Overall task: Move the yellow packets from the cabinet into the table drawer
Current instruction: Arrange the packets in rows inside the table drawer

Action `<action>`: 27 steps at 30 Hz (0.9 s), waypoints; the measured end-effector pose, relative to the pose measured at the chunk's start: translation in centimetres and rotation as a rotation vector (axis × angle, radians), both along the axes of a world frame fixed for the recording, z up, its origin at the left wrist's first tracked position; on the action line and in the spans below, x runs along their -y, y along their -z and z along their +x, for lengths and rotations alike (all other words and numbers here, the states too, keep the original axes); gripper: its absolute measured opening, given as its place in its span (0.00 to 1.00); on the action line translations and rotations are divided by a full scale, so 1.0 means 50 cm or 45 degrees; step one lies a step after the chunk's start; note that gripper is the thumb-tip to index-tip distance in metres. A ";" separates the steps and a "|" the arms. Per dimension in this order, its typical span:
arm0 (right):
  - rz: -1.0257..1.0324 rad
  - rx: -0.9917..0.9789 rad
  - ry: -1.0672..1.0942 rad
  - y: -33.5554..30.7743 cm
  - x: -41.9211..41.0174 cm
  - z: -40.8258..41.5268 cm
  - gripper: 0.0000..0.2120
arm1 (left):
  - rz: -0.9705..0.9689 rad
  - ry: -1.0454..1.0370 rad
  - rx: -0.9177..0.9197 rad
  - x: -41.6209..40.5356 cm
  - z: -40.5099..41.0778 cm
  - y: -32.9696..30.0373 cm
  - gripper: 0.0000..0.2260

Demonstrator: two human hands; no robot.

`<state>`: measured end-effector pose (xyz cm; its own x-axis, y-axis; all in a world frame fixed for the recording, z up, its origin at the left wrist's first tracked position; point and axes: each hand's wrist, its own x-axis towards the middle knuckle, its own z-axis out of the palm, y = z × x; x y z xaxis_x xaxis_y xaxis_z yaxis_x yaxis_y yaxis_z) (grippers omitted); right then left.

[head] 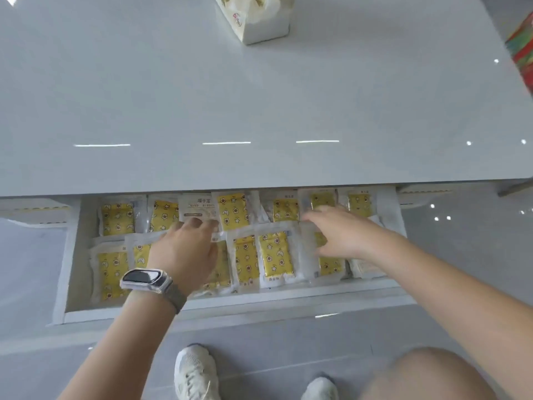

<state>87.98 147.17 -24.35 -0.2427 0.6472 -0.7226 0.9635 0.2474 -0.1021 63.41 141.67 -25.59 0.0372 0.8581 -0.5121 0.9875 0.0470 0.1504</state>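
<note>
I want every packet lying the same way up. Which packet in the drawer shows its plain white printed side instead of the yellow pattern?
The white-faced packet in the back row, just beyond the left hand; its neighbours all show yellow.

Glossy white table w/ grey tiled floor

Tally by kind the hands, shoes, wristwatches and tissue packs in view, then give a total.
hands: 2 (left hand, right hand)
shoes: 2
wristwatch: 1
tissue pack: 1
Total: 6
</note>
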 end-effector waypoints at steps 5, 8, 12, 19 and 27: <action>0.050 -0.067 0.154 -0.160 0.030 0.027 0.28 | -0.132 -0.044 0.062 0.014 -0.020 -0.148 0.17; 0.086 0.025 0.179 -0.286 0.045 0.016 0.27 | -0.234 -0.190 0.097 0.036 -0.060 -0.266 0.21; -0.027 0.135 0.253 -0.465 0.080 0.002 0.27 | -0.377 -0.207 0.155 0.092 -0.110 -0.452 0.25; 0.231 -0.176 0.449 -0.739 0.084 -0.031 0.21 | -0.166 -0.492 0.140 0.149 -0.242 -0.702 0.18; 0.289 -0.221 0.202 -0.911 0.122 -0.062 0.26 | -0.001 -0.618 0.072 0.313 -0.242 -0.895 0.21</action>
